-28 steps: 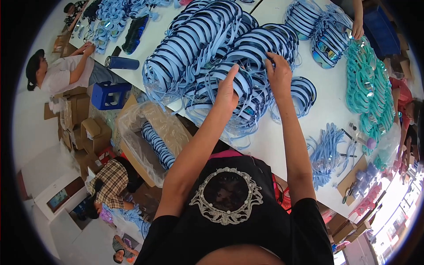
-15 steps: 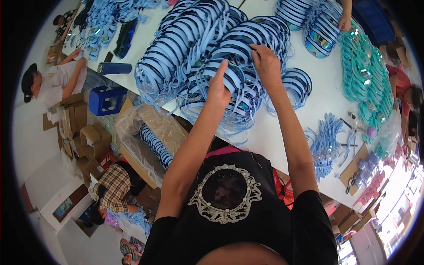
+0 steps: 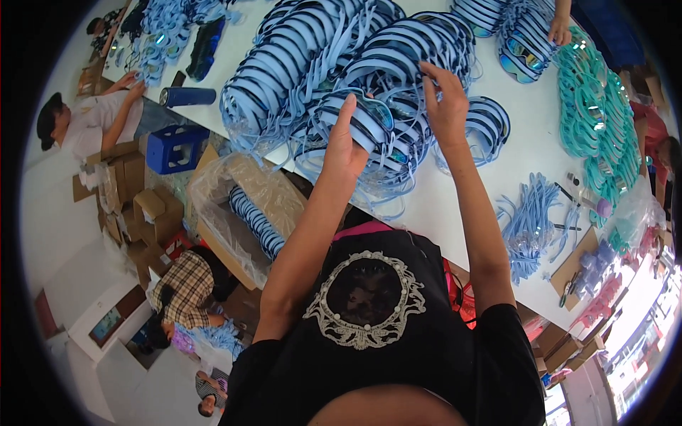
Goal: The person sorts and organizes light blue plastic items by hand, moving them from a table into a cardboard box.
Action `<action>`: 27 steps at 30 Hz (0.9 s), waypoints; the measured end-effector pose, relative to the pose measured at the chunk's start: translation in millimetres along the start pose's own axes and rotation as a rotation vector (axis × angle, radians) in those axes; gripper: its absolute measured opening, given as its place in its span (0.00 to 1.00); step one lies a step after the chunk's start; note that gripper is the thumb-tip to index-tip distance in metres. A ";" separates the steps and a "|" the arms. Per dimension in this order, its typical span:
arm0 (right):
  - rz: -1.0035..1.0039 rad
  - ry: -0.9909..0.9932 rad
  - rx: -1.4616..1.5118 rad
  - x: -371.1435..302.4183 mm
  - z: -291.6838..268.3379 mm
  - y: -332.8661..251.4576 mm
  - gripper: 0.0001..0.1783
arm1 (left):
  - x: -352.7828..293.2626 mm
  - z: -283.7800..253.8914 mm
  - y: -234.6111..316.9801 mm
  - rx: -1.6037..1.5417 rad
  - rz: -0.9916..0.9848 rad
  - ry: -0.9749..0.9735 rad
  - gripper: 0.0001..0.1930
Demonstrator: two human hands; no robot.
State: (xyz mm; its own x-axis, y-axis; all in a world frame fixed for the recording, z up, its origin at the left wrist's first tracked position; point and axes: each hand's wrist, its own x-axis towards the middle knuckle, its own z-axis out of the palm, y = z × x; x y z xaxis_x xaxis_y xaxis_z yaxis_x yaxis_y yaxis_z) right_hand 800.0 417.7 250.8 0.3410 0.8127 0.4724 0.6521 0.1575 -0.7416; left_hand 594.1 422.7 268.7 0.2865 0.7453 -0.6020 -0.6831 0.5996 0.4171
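My left hand (image 3: 345,148) is closed around a small stack of light-blue goggles (image 3: 371,133) with mirrored lenses, its thumb up along the near side. My right hand (image 3: 447,110) hovers just right of them, thumb and forefinger somewhat apart, and nothing shows between them. Beyond both hands lies a long nested row of blue goggles (image 3: 405,44), and a second row (image 3: 266,78) runs along its left. Loose straps hang under the held goggles over the table edge. Another few blue goggles (image 3: 486,128) lie to the right of my right hand.
On the white table (image 3: 455,206) are a bundle of blue straps (image 3: 529,220), green goggles (image 3: 593,106) and a dark blue bottle (image 3: 187,96). A lined carton (image 3: 213,213) with nested goggles stands at left, near a blue stool (image 3: 174,149). A co-worker's hand (image 3: 560,30) touches goggles at far right.
My right hand has drawn away from the goggles, up and to the right. The goggles in my left hand have tilted, and their mirrored lens now shows more.
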 end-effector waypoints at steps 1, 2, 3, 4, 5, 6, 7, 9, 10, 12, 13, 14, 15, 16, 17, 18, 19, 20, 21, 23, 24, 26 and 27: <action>0.045 0.006 0.066 -5.7 -7.0 -7.9 0.13 | -14.7 -4.8 2.5 -0.027 -0.030 -0.045 0.19; 0.048 -0.006 0.077 -15.9 -10.8 -9.9 0.13 | -26.9 -15.7 3.9 -0.030 -0.031 -0.040 0.19; 0.108 -0.043 0.147 -26.5 -13.8 -10.4 0.13 | -41.3 -25.3 6.1 -0.032 -0.025 -0.029 0.19; 0.168 -0.080 0.216 -36.6 -15.9 -12.3 0.12 | -57.1 -34.2 8.6 -0.042 -0.015 -0.106 0.20; 0.169 -0.088 0.222 -46.8 -17.9 -15.5 0.12 | -72.0 -43.8 10.9 -0.052 -0.006 -0.185 0.21; 0.192 -0.160 0.250 -56.7 -19.0 -20.4 0.12 | -86.5 -58.1 12.7 -0.065 -0.007 -0.187 0.23; 0.217 -0.229 0.272 -66.4 -21.6 -24.3 0.12 | -98.6 -69.2 13.2 -0.069 -0.001 -0.181 0.23; 0.240 -0.288 0.258 -82.6 -23.2 -28.0 0.12 | -117.1 -83.3 14.2 -0.046 0.006 -0.129 0.24; 0.247 -0.293 0.261 -89.5 -22.0 -27.2 0.12 | -122.0 -84.3 15.0 -0.045 0.010 -0.141 0.24; 0.265 -0.268 0.261 -92.0 -21.9 -31.9 0.11 | -127.1 -87.0 13.6 -0.033 0.014 -0.103 0.24; 0.256 -0.270 0.261 -83.8 -20.6 -32.5 0.11 | -127.2 -86.6 13.9 -0.016 0.012 -0.062 0.23; 0.197 -0.177 0.220 -71.2 -17.6 -31.2 0.11 | -121.0 -83.2 13.1 -0.019 0.017 0.005 0.22; 0.141 -0.083 0.176 -59.0 -15.0 -27.8 0.11 | -111.3 -74.6 13.0 -0.024 0.018 0.001 0.22; 0.134 -0.027 0.127 -43.3 -13.7 -15.5 0.11 | -96.8 -64.0 12.6 0.032 0.010 -0.021 0.20; 0.155 -0.017 0.126 -15.2 -17.6 -22.5 0.12 | -90.1 -46.3 17.3 0.088 0.022 -0.050 0.17; 0.087 -0.004 0.078 8.4 -17.7 -20.4 0.16 | -74.9 -24.8 16.2 0.132 0.061 -0.027 0.14; 0.146 -0.028 0.083 29.5 -14.1 -15.3 0.19 | -56.1 -13.4 15.4 0.146 0.068 -0.020 0.12; 0.094 -0.014 0.008 46.6 -6.4 1.9 0.20 | -38.5 -1.3 14.2 0.155 0.077 -0.016 0.13; 0.075 -0.005 -0.045 63.6 -1.9 27.2 0.23 | -19.2 15.3 10.3 0.164 0.077 -0.026 0.15; 0.029 -0.052 -0.169 91.4 9.9 72.1 0.25 | 24.4 39.1 1.7 0.106 0.049 0.042 0.16; 0.052 -0.130 -0.213 99.5 17.9 87.0 0.27 | 42.6 46.3 -0.4 0.081 0.018 0.065 0.18; 0.242 -0.375 -0.243 110.4 34.6 84.4 0.35 | 73.2 37.8 -1.7 0.149 -0.027 0.169 0.28; 0.137 -0.376 -0.224 111.6 39.9 85.1 0.35 | 79.3 40.6 -5.0 0.195 -0.034 0.243 0.33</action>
State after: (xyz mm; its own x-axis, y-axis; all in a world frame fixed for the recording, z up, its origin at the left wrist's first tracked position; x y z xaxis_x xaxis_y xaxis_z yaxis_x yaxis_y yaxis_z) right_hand 866.5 544.2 221.4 0.1916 0.9712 0.1413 0.7625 -0.0566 -0.6445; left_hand 647.6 490.6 246.5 0.1224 0.6465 -0.7531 -0.5277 0.6850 0.5023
